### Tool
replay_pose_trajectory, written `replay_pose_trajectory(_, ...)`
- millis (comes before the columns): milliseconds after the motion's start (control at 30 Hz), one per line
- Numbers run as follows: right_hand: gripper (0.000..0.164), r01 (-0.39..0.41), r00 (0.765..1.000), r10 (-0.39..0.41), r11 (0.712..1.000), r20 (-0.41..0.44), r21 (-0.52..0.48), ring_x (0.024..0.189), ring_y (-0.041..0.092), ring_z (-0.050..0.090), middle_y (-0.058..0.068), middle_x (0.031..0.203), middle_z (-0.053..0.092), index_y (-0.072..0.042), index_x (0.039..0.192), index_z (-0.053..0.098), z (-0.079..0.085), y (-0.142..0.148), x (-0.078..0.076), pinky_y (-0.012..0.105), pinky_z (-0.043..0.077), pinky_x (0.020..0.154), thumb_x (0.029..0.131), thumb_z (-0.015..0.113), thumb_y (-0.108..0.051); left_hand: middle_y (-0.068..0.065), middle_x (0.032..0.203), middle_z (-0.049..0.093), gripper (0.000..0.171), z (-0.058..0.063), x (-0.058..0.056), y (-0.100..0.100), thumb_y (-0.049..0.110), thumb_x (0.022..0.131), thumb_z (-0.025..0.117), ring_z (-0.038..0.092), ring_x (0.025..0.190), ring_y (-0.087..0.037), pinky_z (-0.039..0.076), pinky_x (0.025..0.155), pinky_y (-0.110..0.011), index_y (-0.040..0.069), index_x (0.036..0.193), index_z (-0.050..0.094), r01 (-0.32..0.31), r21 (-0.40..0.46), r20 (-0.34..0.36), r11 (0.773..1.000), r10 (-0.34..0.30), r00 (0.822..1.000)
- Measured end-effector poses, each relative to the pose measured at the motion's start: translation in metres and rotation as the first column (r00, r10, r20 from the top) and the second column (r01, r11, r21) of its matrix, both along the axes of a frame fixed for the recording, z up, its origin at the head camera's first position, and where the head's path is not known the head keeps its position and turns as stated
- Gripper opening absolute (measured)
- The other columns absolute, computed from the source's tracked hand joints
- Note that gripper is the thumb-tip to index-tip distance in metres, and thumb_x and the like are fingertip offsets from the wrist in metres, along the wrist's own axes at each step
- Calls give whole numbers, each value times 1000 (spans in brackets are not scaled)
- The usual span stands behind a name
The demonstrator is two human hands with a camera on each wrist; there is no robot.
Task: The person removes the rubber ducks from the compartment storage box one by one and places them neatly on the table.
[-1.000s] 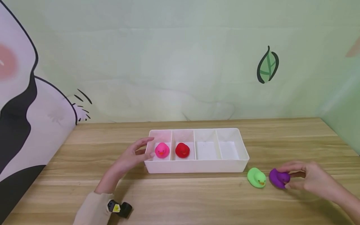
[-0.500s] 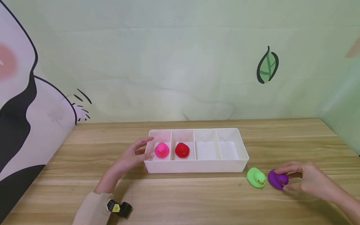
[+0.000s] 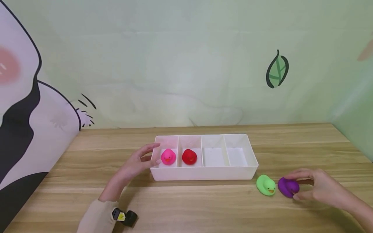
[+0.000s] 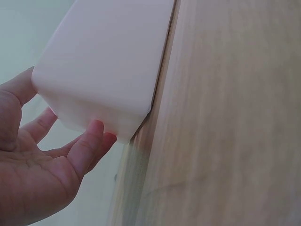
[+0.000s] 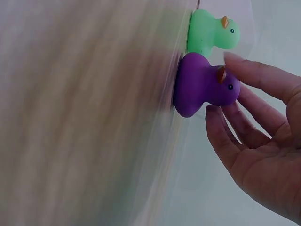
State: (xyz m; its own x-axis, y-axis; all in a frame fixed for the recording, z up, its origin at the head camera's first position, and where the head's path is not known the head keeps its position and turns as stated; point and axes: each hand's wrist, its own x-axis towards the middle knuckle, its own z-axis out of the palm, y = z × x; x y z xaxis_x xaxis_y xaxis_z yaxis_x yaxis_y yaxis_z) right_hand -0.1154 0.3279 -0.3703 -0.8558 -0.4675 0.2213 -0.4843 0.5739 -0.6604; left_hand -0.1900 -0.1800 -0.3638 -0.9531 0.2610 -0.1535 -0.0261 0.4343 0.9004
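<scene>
A white four-compartment tray (image 3: 204,173) sits mid-table. A pink duck (image 3: 168,156) is in its leftmost compartment and a red duck (image 3: 189,156) in the one beside it. The two right compartments hold nothing. My left hand (image 3: 145,156) rests with straight fingers against the tray's left end (image 4: 108,61); the hand (image 4: 61,155) cups that corner. Right of the tray, a green duck (image 3: 265,185) stands on the table beside a purple duck (image 3: 288,187). My right hand (image 3: 304,188) pinches the purple duck (image 5: 200,87) between finger and thumb (image 5: 254,127), close to the green duck (image 5: 209,33).
The wooden table (image 3: 204,207) runs wide in front of the tray and to the back. A pale green wall with a leaf sticker (image 3: 276,68) stands behind. A small black device (image 3: 124,216) is strapped at my left sleeve.
My right hand has slid the purple duck slightly left, nearer the green duck. The left hand stays against the tray's end.
</scene>
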Motion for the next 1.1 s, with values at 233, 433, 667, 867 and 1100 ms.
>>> replay_pose_trajectory(233, 46, 85, 996, -83, 995, 38, -54, 94, -8, 55, -28, 107, 55, 9, 108, 59, 14, -12, 0, 7, 44, 76, 66, 76, 1, -18, 143, 30, 61, -1, 0, 0, 26, 83, 66, 36, 124, -44, 38, 96, -52, 17, 137, 39, 3, 3, -5, 1000, -3, 1000)
replay_pose_trajectory(433, 46, 70, 997, -74, 991, -29, -116, 97, -7, 55, -22, 111, 57, 4, 110, 60, 30, -39, -3, 9, 45, 79, 67, 76, 4, -18, 143, 29, 61, -3, 0, -1, 26, 83, 66, 36, 124, -45, 39, 96, -52, 16, 137, 39, 15, 14, -12, 1000, -15, 1000)
replay_pose_trajectory(667, 46, -72, 995, 53, 971, -89, -229, 101, -3, 55, -16, 112, 59, 6, 111, 60, 45, -75, -11, 15, 48, 81, 67, 72, 11, -19, 143, 29, 60, -4, 0, -1, 23, 84, 65, 35, 124, -46, 39, 96, -51, 14, 137, 39, 25, 38, -14, 999, -25, 1000)
replay_pose_trajectory(867, 43, -117, 993, 102, 944, -64, -308, 104, 2, 56, -9, 114, 60, 7, 111, 59, 51, -103, -19, 20, 49, 82, 70, 71, 11, -19, 143, 30, 60, -5, -1, -2, 23, 84, 66, 35, 124, -45, 38, 96, -51, 14, 136, 39, 23, 35, -19, 999, -22, 1000)
replay_pose_trajectory(1100, 42, -87, 995, 94, 944, 7, -319, 101, 2, 56, 9, 111, 59, 9, 112, 58, 56, -134, -31, 25, 50, 84, 73, 72, 3, -19, 142, 30, 61, -2, 0, -1, 23, 83, 66, 35, 124, -46, 38, 96, -52, 13, 137, 38, 25, 37, -23, 999, -24, 999)
